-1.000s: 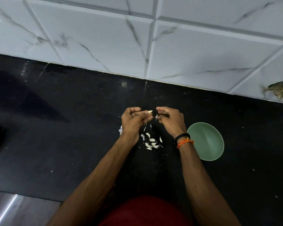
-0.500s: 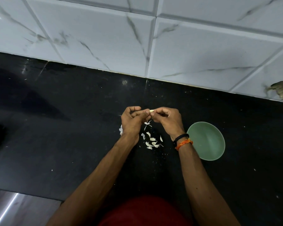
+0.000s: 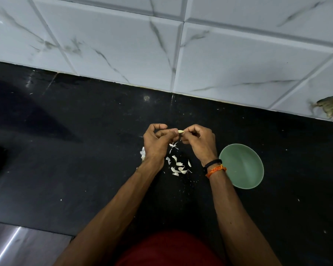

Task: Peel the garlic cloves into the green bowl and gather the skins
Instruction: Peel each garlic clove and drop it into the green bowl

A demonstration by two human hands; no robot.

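Pinched between the fingertips of both hands, a single pale garlic clove (image 3: 180, 131) hangs above the black counter (image 3: 85, 150). Left hand (image 3: 156, 144) and right hand (image 3: 198, 143) each curl tightly around it. Loose white skins (image 3: 178, 167) lie scattered below, too many to count. One green bowl (image 3: 241, 166) sits just right of the right wrist, which wears two bands. No writing shows.

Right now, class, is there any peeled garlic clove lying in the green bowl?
No, the green bowl shows only its bare inside; the one garlic clove is pinched between both hands.
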